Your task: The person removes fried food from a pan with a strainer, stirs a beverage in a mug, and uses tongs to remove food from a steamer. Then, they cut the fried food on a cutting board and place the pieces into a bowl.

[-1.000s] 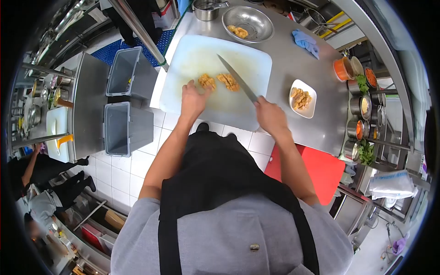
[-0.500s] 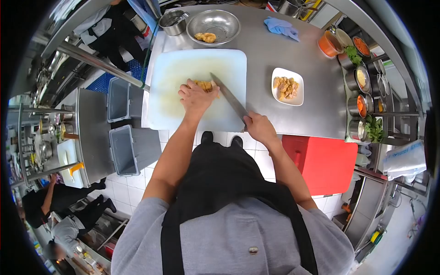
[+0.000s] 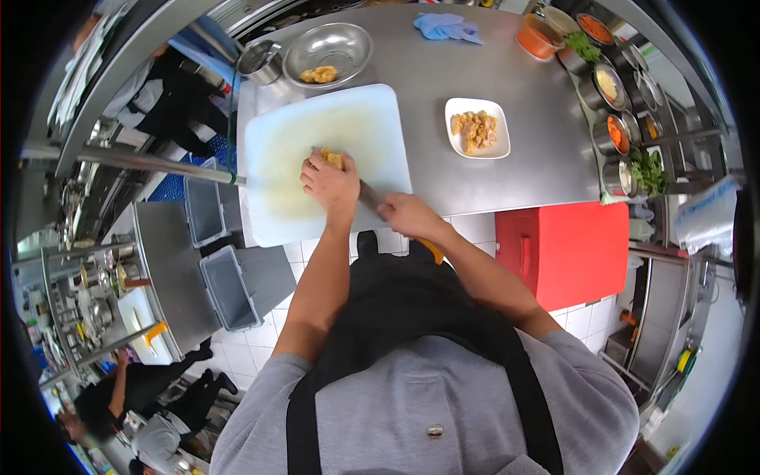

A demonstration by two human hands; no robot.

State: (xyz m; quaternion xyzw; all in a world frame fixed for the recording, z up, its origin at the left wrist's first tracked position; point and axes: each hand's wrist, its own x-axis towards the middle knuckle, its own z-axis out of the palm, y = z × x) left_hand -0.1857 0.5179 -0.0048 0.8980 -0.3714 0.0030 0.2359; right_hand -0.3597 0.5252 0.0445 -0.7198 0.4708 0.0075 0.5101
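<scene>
A white cutting board point(image 3: 277, 190) lies on the steel counter. On it my left hand point(image 3: 331, 184) presses on a piece of yellowish meat point(image 3: 332, 159), its fingers bent over it. My right hand point(image 3: 412, 215) is wrapped round the handle of a knife, whose blade point(image 3: 369, 195) runs up to the left, partly hidden behind my left hand. To the right of the board a white square bowl point(image 3: 500, 146) holds cut chunks of meat point(image 3: 476, 131). Behind the board a steel colander point(image 3: 346, 47) holds another yellowish piece point(image 3: 318, 74).
A steel pot point(image 3: 261, 65) stands beside the colander. A blue cloth point(image 3: 447, 28) lies at the counter's back. Containers of carrot point(image 3: 617, 134) and greens point(image 3: 649, 171) line the right edge. A red box point(image 3: 562, 253) stands below. Other people are at the left.
The view has turned and shifted. The knife has moved left over the board, its blade now close against my left hand and partly hidden by it. My left hand stays on the meat.
</scene>
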